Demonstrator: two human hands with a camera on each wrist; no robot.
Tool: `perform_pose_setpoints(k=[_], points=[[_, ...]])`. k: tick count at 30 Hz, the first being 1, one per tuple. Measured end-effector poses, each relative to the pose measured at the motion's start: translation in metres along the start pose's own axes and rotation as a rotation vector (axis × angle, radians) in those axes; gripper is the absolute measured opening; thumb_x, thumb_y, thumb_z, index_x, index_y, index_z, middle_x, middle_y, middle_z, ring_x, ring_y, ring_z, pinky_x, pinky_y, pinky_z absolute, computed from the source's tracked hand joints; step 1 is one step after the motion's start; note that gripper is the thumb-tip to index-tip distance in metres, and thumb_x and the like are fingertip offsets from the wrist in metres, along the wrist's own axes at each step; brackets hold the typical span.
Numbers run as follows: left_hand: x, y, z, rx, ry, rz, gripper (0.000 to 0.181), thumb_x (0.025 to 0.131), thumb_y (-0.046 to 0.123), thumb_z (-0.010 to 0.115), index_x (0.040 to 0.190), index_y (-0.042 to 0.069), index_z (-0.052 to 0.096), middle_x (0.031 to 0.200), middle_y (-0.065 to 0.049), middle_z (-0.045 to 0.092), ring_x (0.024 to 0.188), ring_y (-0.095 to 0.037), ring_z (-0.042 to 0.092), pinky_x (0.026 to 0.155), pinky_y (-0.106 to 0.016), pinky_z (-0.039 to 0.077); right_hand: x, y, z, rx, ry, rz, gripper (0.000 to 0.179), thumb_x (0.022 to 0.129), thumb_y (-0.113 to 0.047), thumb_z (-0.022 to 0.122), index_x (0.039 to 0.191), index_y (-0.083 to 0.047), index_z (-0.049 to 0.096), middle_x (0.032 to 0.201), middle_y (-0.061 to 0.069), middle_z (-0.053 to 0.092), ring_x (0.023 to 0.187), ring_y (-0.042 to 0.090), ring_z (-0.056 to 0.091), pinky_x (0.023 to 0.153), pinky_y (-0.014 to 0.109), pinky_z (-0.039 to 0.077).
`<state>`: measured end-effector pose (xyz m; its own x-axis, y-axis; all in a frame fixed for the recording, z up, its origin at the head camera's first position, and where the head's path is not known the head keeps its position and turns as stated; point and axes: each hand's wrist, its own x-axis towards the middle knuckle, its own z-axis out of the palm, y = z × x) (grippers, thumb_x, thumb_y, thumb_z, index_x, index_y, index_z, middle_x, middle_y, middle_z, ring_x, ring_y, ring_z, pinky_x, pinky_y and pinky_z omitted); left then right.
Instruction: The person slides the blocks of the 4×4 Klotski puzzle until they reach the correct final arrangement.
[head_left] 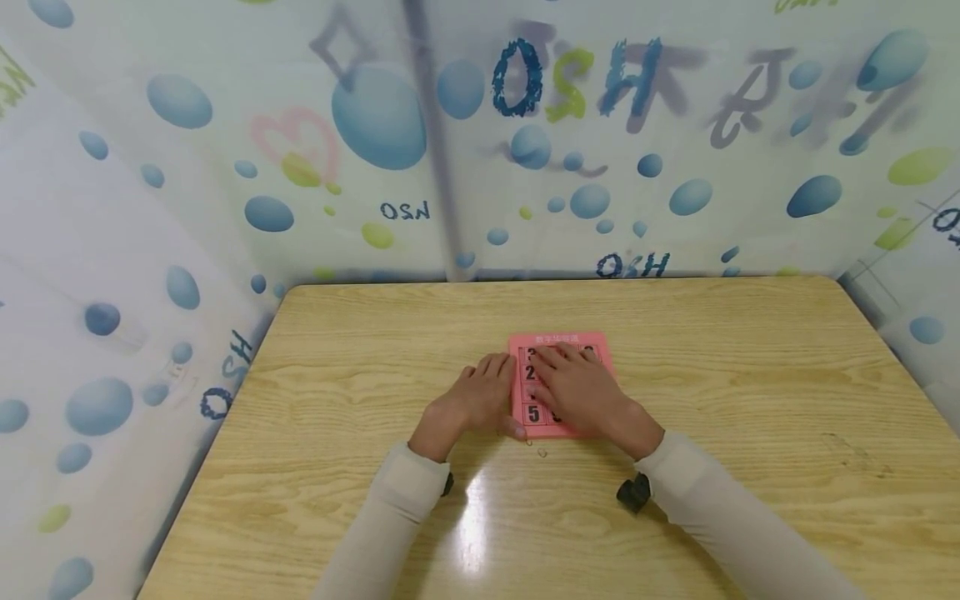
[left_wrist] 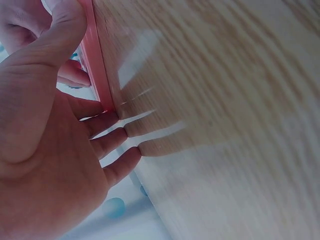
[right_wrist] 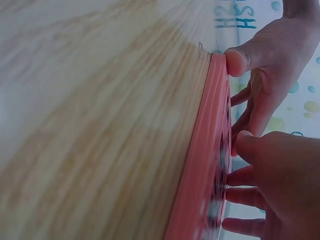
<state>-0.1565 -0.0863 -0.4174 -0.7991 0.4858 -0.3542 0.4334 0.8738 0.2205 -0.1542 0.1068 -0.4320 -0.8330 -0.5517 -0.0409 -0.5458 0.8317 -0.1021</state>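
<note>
A pink sliding number puzzle (head_left: pixel 592 339) lies flat on the wooden table, its black-numbered tiles partly hidden under the hands. My left hand (head_left: pixel 476 398) rests along the puzzle's left side, thumb by the near left corner. In the left wrist view, that hand's fingers (left_wrist: pixel 120 167) are spread and nearly straight, tips down at the tabletop next to the pink edge (left_wrist: pixel 97 60). My right hand (head_left: pixel 585 392) lies over the tiles with fingers extended. In the right wrist view, its fingertips (right_wrist: pixel 242 176) touch the puzzle's top face.
The wooden table (head_left: pixel 360 333) extends around the puzzle on all sides. Behind it and to the left hangs a pale sheet (head_left: pixel 480 192) printed with blue and green drops and letters. A dark wrist device (head_left: pixel 634 493) sits under the right cuff.
</note>
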Motion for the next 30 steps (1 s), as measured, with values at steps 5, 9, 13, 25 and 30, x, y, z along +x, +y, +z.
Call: perform_pose_setpoints(k=[5,9,13,25,30], points=[[-0.002,0.001,0.000,-0.016,0.008,-0.001,0.118,0.075,0.062,0.076,0.157,0.004,0.015,0.162,-0.013,0.021,0.150,-0.027,0.020,0.116,-0.051,0.030,-0.001,0.002,0.003,-0.012,0.022,-0.007,0.055,0.105,-0.044,0.043,0.148,-0.009,0.048,0.154,0.011,0.043,0.141,0.035,0.039,0.112,0.060,0.033],[-0.002,0.001,0.000,-0.013,0.005,-0.001,0.119,0.075,0.062,0.076,0.158,0.004,0.013,0.163,-0.012,0.020,0.150,-0.027,0.019,0.117,-0.051,0.029,-0.003,0.004,0.003,-0.016,0.035,-0.006,0.055,0.105,-0.043,0.044,0.147,-0.008,0.049,0.153,0.011,0.044,0.140,0.035,0.041,0.111,0.060,0.034],[-0.002,0.001,0.000,-0.013,0.001,-0.006,0.120,0.076,0.063,0.075,0.159,0.005,0.011,0.163,-0.012,0.019,0.150,-0.027,0.018,0.118,-0.051,0.028,-0.005,0.005,0.002,-0.011,0.040,-0.006,0.055,0.104,-0.042,0.045,0.147,-0.007,0.048,0.153,0.012,0.044,0.139,0.036,0.041,0.112,0.060,0.033],[-0.001,0.000,0.000,-0.028,0.006,-0.005,0.119,0.076,0.060,0.077,0.158,0.004,0.012,0.163,-0.012,0.019,0.150,-0.028,0.019,0.118,-0.051,0.028,-0.008,0.010,-0.001,-0.001,0.009,0.021,0.056,0.105,-0.044,0.044,0.148,-0.009,0.047,0.155,0.012,0.042,0.140,0.035,0.039,0.112,0.059,0.033],[-0.001,0.000,0.000,-0.035,0.008,-0.001,0.119,0.076,0.059,0.077,0.158,0.003,0.012,0.163,-0.013,0.020,0.150,-0.029,0.019,0.118,-0.051,0.028,-0.010,0.012,-0.001,0.008,0.006,0.034,0.056,0.105,-0.044,0.044,0.149,-0.008,0.046,0.155,0.012,0.042,0.141,0.036,0.038,0.111,0.061,0.034]])
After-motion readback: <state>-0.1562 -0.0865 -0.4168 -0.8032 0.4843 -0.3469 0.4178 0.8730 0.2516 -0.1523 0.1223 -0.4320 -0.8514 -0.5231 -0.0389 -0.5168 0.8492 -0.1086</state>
